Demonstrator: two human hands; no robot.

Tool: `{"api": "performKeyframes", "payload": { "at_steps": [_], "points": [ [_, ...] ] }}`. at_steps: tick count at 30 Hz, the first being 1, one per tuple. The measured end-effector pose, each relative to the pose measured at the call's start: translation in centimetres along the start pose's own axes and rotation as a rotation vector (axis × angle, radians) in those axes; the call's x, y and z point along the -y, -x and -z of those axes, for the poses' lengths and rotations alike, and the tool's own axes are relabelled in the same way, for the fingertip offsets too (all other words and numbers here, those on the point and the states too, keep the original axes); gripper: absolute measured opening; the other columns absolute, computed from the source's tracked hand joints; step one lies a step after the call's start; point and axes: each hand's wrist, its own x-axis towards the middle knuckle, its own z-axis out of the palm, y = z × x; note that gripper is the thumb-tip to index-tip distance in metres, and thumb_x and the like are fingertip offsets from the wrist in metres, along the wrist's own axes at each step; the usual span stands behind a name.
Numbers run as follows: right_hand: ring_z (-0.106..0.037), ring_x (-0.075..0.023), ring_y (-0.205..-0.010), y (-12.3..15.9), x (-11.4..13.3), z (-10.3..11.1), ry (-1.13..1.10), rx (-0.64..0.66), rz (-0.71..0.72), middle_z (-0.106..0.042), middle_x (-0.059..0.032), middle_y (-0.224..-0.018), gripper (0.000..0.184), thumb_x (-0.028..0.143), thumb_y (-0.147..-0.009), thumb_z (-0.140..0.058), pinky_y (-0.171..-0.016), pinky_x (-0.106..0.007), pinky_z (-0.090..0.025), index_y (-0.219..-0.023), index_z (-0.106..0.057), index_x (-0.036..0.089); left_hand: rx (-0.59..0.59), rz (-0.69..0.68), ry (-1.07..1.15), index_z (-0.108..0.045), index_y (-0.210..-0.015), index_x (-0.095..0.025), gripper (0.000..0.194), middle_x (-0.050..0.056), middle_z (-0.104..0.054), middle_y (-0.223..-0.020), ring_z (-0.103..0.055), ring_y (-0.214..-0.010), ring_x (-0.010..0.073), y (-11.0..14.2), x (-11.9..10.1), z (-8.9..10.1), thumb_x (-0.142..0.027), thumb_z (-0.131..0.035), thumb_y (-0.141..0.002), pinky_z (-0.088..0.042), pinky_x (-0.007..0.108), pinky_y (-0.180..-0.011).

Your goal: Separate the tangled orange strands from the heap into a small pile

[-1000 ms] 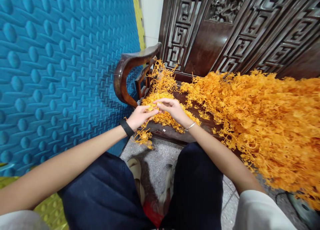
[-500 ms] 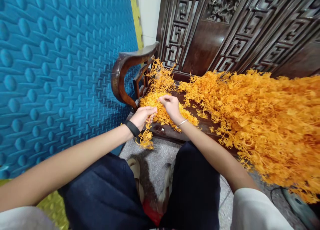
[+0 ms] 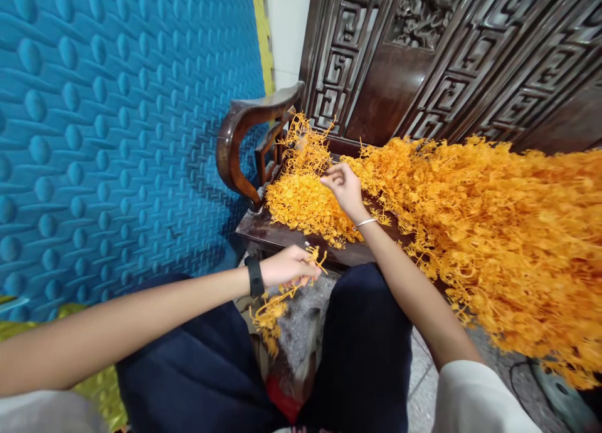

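Orange stringy sprig [image 3: 271, 314] hangs from the left hand [image 3: 288, 267], pinched in its fingers, on the near side of the small orange pile [image 3: 301, 201]. Right hand [image 3: 347, 188] at the pile's right side, fingers curled narrow; cannot tell if anything is held. Right of pile: larger orange heap [image 3: 508, 232]. Left: curved wooden armrest [image 3: 226, 148].

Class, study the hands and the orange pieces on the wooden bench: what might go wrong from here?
The orange strand dangles from the left hand past the front edge of the bench, so bits might drop to the floor.

The large orange heap seems to overhang that edge; a bump might tip some off.

The small orange pile lies close to the heap, so they might mix.
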Motion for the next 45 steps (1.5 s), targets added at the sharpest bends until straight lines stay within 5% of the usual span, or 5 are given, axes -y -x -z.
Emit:
{"api": "performKeyframes", "payload": {
  "at_steps": [11, 20, 30, 39, 45],
  "points": [
    [-0.046, -0.0125, -0.063, 0.9, 0.2, -2.3, 0.431, 0.401, 0.262, -0.054, -0.0074, -0.093, 0.007, 0.020, -0.081, -0.056, -0.067, -0.030, -0.038, -0.082, -0.061, 0.015, -0.131, -0.162, -0.184, -0.062, -0.063, -0.011, 0.026, -0.003, -0.050, -0.050, -0.039, -0.043, 0.0054, -1.2, -1.1, 4.3, -0.035, -0.060, -0.073, -0.028, 0.019, -0.043],
    [-0.055, -0.0106, -0.063, 2.7, 4.9, -1.3, -0.321, 0.650, -0.082, -0.063, -0.0016, -0.075, 0.032, 0.046, -0.082, -0.053, -0.061, -0.026, -0.043, -0.080, -0.064, 0.016, -0.175, -0.147, -0.197, -0.067, -0.071, -0.011, 0.029, -0.006, -0.037, -0.042, -0.027, -0.037, 0.0043, -1.3, -1.6, 6.8, -0.038, -0.058, -0.075, -0.018, 0.021, -0.041],
    [-0.058, -0.0092, -0.069, 3.2, 4.8, -1.1, -0.448, 0.897, -0.196, -0.063, 0.0010, -0.074, 0.021, 0.024, -0.066, -0.072, -0.070, -0.026, -0.046, -0.082, -0.062, 0.016, -0.180, -0.083, -0.204, -0.062, -0.073, -0.011, 0.013, -0.009, -0.039, -0.041, -0.030, -0.037, 0.0040, -1.1, -1.8, 7.1, -0.019, -0.065, -0.063, -0.022, 0.019, -0.040],
    [-0.055, -0.0088, -0.069, 3.3, 4.2, -1.8, -0.552, 0.705, -0.251, -0.061, 0.0017, -0.073, 0.021, 0.027, -0.065, -0.072, -0.071, -0.026, -0.044, -0.075, -0.058, 0.015, -0.217, -0.113, -0.189, -0.061, -0.072, -0.013, 0.039, -0.008, -0.033, -0.040, -0.028, -0.038, 0.0057, -0.8, -2.3, 6.6, -0.050, -0.052, -0.079, -0.022, 0.021, -0.043],
    [-0.053, -0.0090, -0.066, 3.3, 5.0, -1.8, -0.502, 0.742, -0.211, -0.057, 0.0026, -0.069, 0.019, 0.028, -0.068, -0.069, -0.069, -0.027, -0.043, -0.070, -0.054, 0.016, -0.281, -0.045, -0.112, -0.066, -0.069, -0.011, 0.021, -0.008, -0.032, -0.036, -0.024, -0.036, 0.0052, -1.1, -2.1, 6.7, -0.030, -0.061, -0.075, -0.019, 0.022, -0.043]
  ]
}}
